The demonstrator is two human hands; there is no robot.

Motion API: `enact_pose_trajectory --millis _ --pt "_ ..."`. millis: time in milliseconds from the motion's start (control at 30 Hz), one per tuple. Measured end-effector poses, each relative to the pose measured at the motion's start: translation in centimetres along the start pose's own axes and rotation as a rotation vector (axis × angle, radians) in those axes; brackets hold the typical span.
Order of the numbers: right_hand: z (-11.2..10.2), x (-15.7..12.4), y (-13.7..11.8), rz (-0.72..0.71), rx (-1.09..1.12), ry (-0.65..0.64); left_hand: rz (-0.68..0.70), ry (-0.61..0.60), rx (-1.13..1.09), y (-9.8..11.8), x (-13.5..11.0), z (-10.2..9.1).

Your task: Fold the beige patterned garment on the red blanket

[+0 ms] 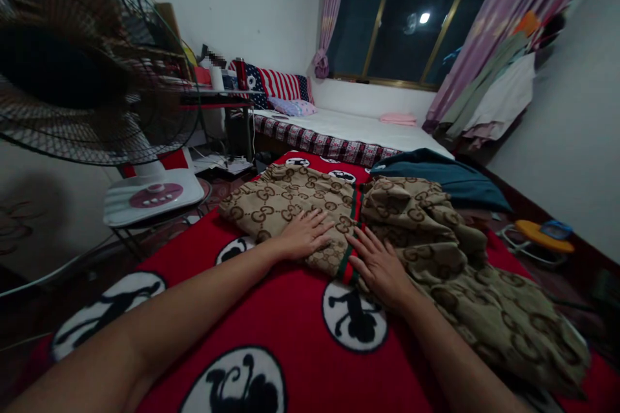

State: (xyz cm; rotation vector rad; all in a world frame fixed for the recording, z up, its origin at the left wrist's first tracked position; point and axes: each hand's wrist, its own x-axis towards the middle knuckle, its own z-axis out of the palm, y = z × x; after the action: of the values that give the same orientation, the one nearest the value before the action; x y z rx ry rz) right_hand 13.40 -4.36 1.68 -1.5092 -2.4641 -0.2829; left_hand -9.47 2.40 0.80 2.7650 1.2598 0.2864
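A tan garment (290, 197) with a brown ring pattern and a green and red stripe lies spread on a red blanket (290, 329) printed with white circles. My left hand (303, 235) rests flat on the garment's left part, fingers apart. Just right of the stripe, my right hand (380, 268) presses flat on the cloth, fingers spread. Neither hand grips anything. The garment's right part (484, 297) lies crumpled and trails toward the blanket's right edge.
A standing fan (87, 77) looms close at the left, its control base (152, 197) beside the blanket. A dark blue cloth (445, 174) lies behind the garment. Farther back are a bed (349, 126) with pillows, a window, and clothes hanging at right (498, 90).
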Motion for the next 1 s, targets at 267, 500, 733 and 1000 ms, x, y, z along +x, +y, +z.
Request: enact_pose_trajectory --millis 267,500,733,1000 --pt "1.3 -0.7 0.6 0.058 0.108 -0.016 -0.038 0.116 -0.057 -4.4 0.1 -4.2" --pt "0.8 -1.1 0.6 0.032 0.258 0.049 -0.2 0.089 0.15 -10.7 -3.6 -5.0" --pt "0.4 -1.4 -0.2 0.072 0.364 0.109 -0.183 0.033 0.259 -10.3 -4.4 -5.0" --pt "-3.6 -9.4 2.5 0.193 0.19 0.437 0.122 0.024 -0.086 -7.3 -7.3 -6.4"
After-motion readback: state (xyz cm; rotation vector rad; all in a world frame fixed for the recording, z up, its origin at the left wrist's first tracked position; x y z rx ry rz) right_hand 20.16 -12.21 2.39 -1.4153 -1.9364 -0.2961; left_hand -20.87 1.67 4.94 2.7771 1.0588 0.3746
